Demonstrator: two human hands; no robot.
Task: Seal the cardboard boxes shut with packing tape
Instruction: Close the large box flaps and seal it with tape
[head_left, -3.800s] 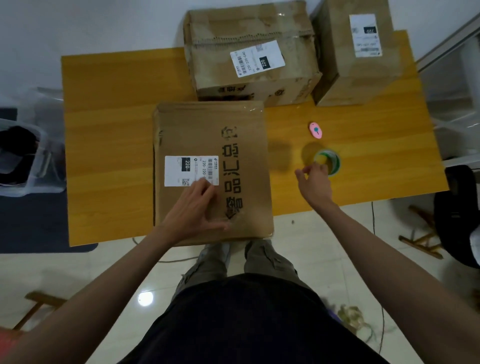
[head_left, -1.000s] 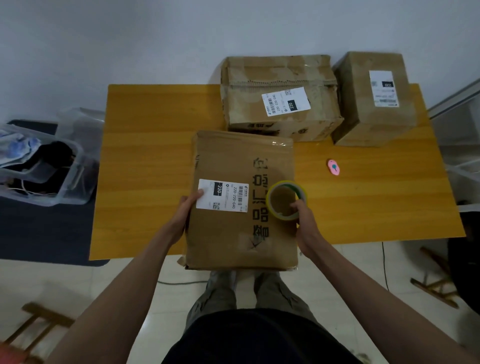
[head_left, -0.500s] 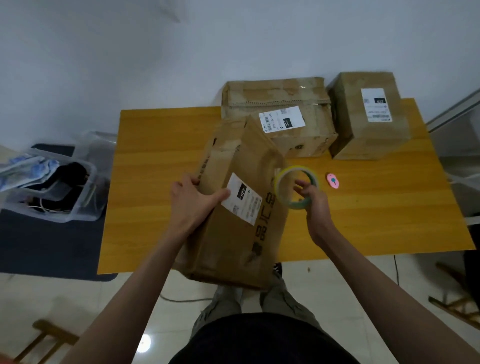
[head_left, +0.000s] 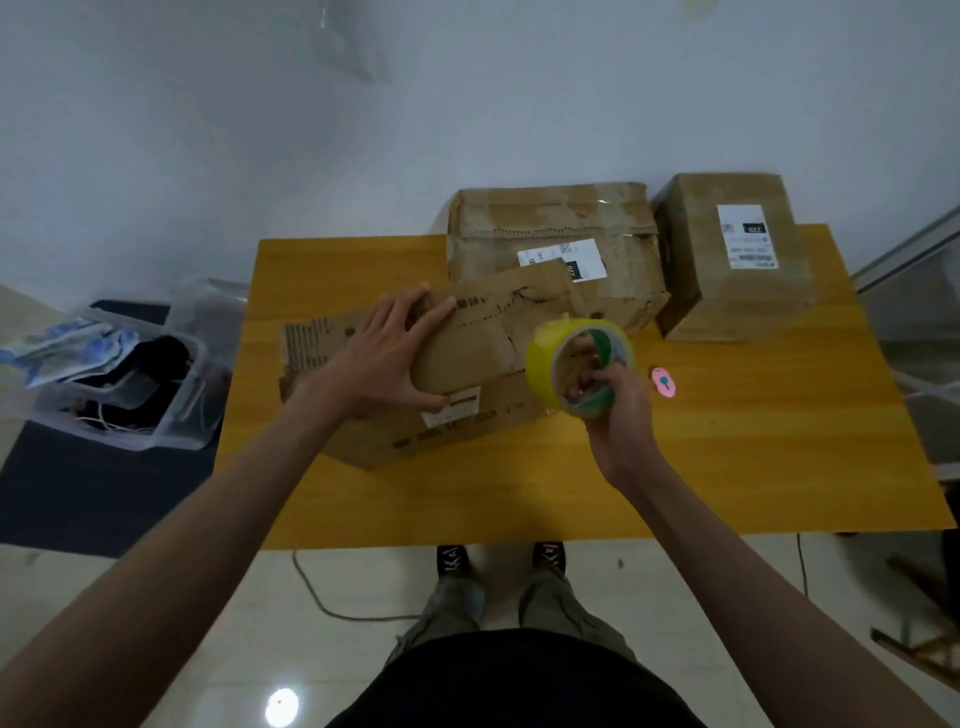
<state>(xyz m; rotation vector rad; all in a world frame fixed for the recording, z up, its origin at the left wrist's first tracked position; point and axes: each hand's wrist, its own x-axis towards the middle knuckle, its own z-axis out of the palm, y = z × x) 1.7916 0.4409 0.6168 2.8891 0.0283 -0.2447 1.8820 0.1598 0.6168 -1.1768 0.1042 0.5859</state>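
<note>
Our left hand (head_left: 387, 358) presses flat on the box (head_left: 467, 364); our right hand (head_left: 615, 402) grips the tape roll (head_left: 576, 364), its fingers seemingly hooked through the core

- Left hand (head_left: 388, 358) reaches forward, arm extended, fingers spread flat, thumb low.
- Right hand (head_left: 610, 402) raised, fingers curled in a grip.

Left hand (head_left: 387, 358) presses the box (head_left: 467, 374) flaps; right hand (head_left: 615, 410) holds tape roll (head_left: 576, 364)
</note>
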